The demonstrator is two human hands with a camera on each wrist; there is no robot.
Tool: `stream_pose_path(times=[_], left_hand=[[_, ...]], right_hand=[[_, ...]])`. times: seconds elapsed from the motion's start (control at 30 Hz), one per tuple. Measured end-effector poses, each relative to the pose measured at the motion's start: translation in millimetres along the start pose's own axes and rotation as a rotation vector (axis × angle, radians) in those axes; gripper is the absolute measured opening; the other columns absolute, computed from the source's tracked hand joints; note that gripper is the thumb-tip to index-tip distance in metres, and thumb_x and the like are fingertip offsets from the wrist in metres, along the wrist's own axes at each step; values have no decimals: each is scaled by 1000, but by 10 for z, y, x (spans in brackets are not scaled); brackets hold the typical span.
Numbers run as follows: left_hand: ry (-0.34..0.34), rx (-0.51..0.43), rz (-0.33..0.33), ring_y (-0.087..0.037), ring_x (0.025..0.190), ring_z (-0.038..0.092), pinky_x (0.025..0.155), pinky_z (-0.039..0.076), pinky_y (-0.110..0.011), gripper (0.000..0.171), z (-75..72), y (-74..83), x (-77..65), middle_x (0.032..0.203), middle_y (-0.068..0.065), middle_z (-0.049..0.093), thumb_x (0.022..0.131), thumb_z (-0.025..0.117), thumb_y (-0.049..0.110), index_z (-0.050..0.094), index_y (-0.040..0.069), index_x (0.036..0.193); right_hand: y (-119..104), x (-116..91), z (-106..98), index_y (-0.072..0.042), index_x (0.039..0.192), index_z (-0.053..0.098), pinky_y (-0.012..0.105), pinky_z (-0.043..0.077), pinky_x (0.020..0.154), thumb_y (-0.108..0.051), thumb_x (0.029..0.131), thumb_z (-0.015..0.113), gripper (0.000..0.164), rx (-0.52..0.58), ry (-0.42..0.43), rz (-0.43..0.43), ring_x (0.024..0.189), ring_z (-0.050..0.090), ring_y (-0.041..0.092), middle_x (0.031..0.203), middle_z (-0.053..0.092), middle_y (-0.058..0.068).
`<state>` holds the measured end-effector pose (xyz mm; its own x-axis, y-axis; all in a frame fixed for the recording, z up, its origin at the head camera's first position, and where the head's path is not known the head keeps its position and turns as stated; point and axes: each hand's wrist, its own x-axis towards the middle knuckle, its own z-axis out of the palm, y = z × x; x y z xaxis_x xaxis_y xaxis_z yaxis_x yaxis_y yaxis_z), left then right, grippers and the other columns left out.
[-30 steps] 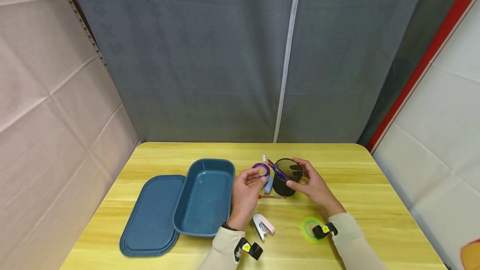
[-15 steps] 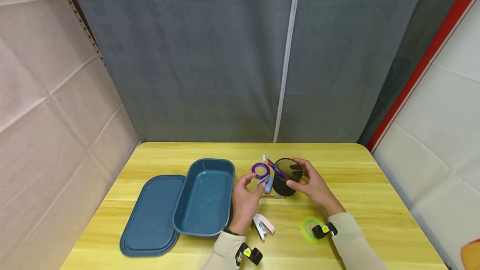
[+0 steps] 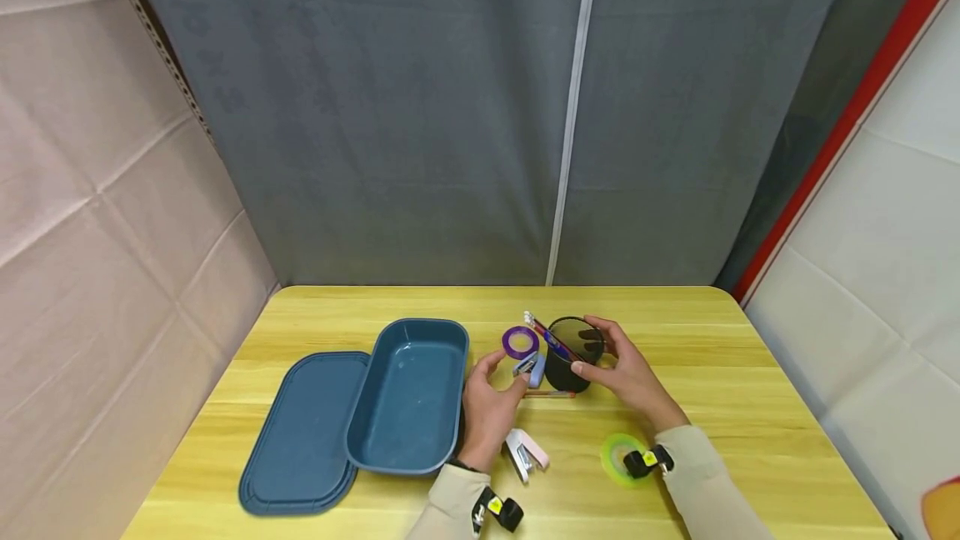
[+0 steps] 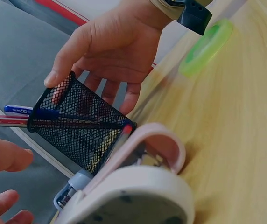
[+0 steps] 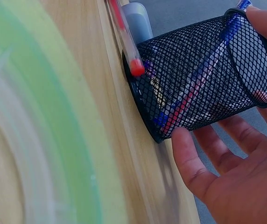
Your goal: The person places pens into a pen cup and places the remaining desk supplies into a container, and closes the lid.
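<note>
My right hand [image 3: 633, 373] holds a black mesh pen holder [image 3: 566, 369], thumb at the rim and fingers around the side. Pencils and a blue pen [image 4: 17, 109] lean inside it, their ends sticking out over the rim. Left of the holder, my left hand [image 3: 489, 407] is half-curved with a gap between thumb and fingers, and nothing is in it. Close to its fingertips are a purple tape roll [image 3: 521, 342] and a small light-blue stapler [image 3: 536, 369]. A pen with a red end [image 5: 129, 44] lies in front of the holder.
A deep blue bin [image 3: 408, 398] stands left of my left hand, its matching lid [image 3: 307, 432] flat beside it. A pink-and-white stapler [image 3: 527, 452] lies near the left wrist. Under the right wrist is a green-yellow tape roll [image 3: 618, 458]. A grey curtain [image 3: 412, 107] hangs behind the table.
My left hand has drawn back from the purple tape roll towards me, and its thumb and fingers have spread apart. The right hand stays on the pen holder.
</note>
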<state>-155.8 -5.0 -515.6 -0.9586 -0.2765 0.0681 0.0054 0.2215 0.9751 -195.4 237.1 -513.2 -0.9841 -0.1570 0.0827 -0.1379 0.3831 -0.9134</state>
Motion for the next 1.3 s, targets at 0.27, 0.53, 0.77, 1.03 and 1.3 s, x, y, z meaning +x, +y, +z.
stream_pose_path(times=[0.27,0.53,0.77,1.03,1.3], left_hand=[[-67,-56,-36,-44,126,66,108,53,-55,54,16,-79,10,133,-25,70,83,87,11,68,-1,132],[-176,-76,-99,-33,115,71,104,57,-49,50,0,-135,20,121,-16,75,78,88,2,73,3,125],[-221,-78,-105,-31,107,74,99,60,-44,50,-17,-150,58,112,-17,76,72,88,-8,72,1,119],[-317,-20,-117,-21,93,73,84,61,-31,44,-73,-141,60,102,-13,76,71,91,-4,72,3,111],[-455,-74,-118,-26,95,76,82,63,-32,45,-85,-147,63,104,-16,76,70,88,-10,70,-3,111]], right_hand=[[15,12,14,-24,160,40,48,49,103,-29,92,84,81,5,-2,0,133,54,40,151,57,14],[7,16,27,-25,160,40,49,49,103,-30,93,84,81,5,-4,5,134,53,40,152,57,13],[2,26,38,-25,160,39,53,49,105,-30,93,83,81,0,-2,5,136,52,41,153,55,14],[20,33,43,-25,160,40,58,49,108,-31,92,84,81,8,7,17,136,52,41,153,56,14],[31,37,32,-25,160,39,64,48,109,-32,93,84,81,8,8,16,137,51,42,154,55,14]])
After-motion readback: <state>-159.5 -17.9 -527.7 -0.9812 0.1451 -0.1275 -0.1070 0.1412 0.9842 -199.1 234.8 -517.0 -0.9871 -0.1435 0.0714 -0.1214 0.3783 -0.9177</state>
